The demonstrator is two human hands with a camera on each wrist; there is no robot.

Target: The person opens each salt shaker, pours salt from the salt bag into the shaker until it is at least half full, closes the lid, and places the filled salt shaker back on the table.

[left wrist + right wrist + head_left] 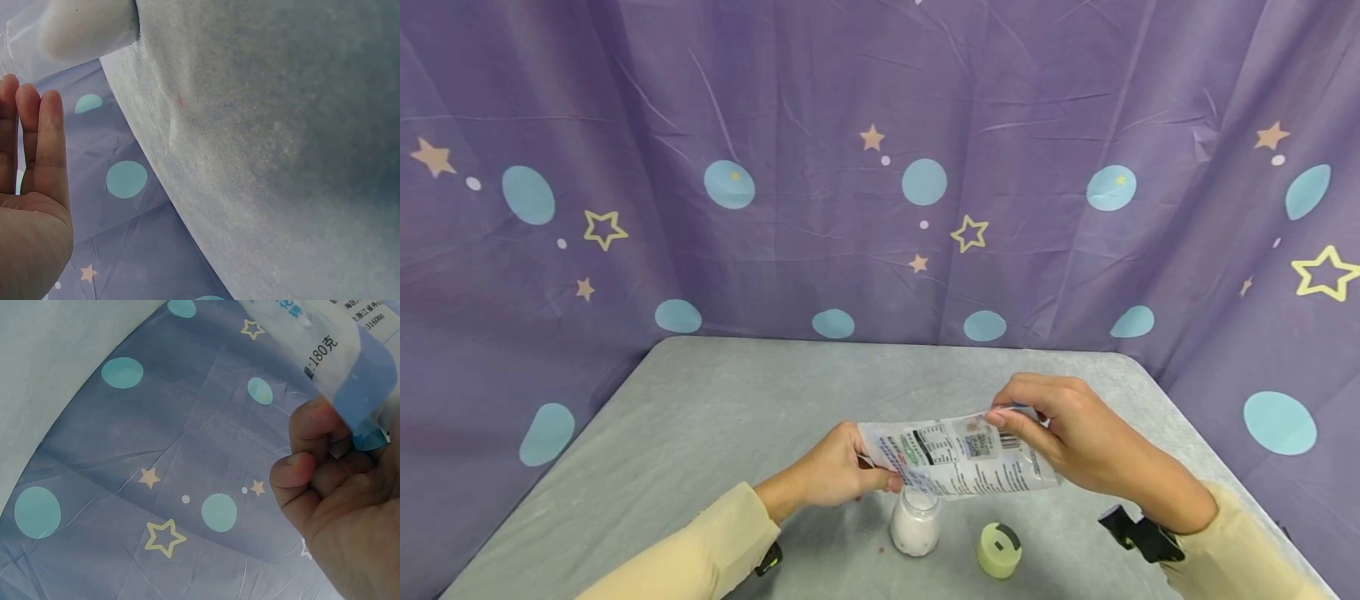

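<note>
A white printed plastic packet (962,454), with a barcode and a QR code, is stretched sideways between both hands. The left hand (842,471) pinches its left end, thumb in front, right above the jar's mouth. At the packet's upper right, the right hand (1060,425) grips the edge between thumb and fingers. Below the packet's left end stands a clear jar (915,525) filled with something white. In the left wrist view, fingers (50,144) extend close to the jar (90,28). The right wrist view shows curled fingers (319,425) at the packet's blue corner (365,381).
A pale green round lid (999,550) lies on the grey table (737,400), to the right of the jar. Small reddish specks dot the tabletop near the jar. A purple curtain (820,167) with stars and dots hangs behind and around the table.
</note>
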